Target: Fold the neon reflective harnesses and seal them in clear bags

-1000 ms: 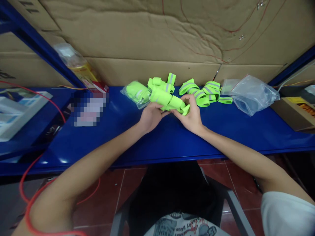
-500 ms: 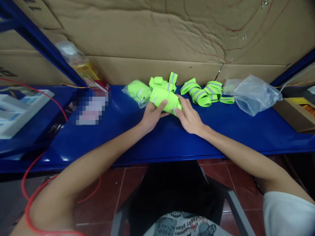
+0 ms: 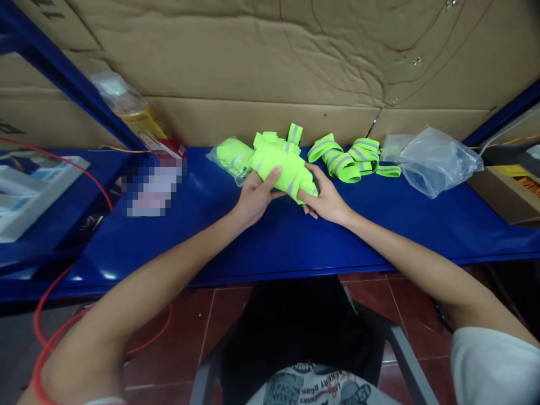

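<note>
A folded bundle of neon-yellow reflective strap (image 3: 282, 166) with grey stripes is held between my two hands above the blue table. My left hand (image 3: 256, 194) grips its left end, thumb on top. On the right end my right hand (image 3: 324, 194) is closed, its thumb across the strap and some fingers beneath. Behind the bundle lie more neon straps (image 3: 295, 135), partly hidden by it. To the left rests a clear bag (image 3: 232, 157) with neon strap inside. Loose looped neon straps (image 3: 348, 160) lie to the right of my right hand.
A crumpled clear plastic bag (image 3: 436, 160) lies on the blue table (image 3: 253, 253) at right, beside a cardboard box (image 3: 506, 194). At left are a bagged bottle (image 3: 135, 109), a white tray (image 3: 37, 194) and a red hose (image 3: 40, 320). A cardboard wall (image 3: 236, 67) stands behind.
The bundle has spread a little wider and its right end has shifted right and toward me. My right hand has moved slightly right, with its fingers now showing underneath.
</note>
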The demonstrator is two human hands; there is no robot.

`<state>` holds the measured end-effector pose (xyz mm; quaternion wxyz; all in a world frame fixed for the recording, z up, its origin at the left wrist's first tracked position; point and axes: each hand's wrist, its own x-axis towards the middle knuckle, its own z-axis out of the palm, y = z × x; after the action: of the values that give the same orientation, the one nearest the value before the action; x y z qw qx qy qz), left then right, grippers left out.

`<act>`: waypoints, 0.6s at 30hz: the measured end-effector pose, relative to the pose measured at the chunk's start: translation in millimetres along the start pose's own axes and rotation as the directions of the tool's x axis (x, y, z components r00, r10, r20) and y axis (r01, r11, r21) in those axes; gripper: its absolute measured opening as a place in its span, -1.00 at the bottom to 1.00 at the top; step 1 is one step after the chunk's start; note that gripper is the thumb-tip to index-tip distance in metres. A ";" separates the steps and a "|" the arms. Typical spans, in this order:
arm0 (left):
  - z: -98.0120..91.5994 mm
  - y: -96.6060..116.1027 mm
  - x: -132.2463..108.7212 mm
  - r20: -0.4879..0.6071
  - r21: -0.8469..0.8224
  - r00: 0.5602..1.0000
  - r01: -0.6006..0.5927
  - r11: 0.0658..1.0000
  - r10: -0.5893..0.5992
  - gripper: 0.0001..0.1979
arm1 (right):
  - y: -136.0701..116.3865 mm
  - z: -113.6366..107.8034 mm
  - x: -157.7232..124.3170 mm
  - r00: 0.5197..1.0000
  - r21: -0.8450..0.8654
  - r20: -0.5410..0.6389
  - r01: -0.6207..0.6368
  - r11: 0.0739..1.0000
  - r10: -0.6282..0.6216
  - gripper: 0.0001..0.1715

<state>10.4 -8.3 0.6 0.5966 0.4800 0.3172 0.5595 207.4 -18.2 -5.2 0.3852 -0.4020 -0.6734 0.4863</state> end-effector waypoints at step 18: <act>-9.1 -9.5 8.1 -0.019 -0.055 0.999 0.039 0.998 -0.040 -0.51 | 0.4 6.2 -8.8 0.999 -0.003 0.017 -0.041 0.999 0.041 -0.25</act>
<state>6.9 2.4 -9.9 0.6171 0.4514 0.3171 0.5611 205.1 -28.3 -8.1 0.3690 -0.4120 -0.6689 0.4967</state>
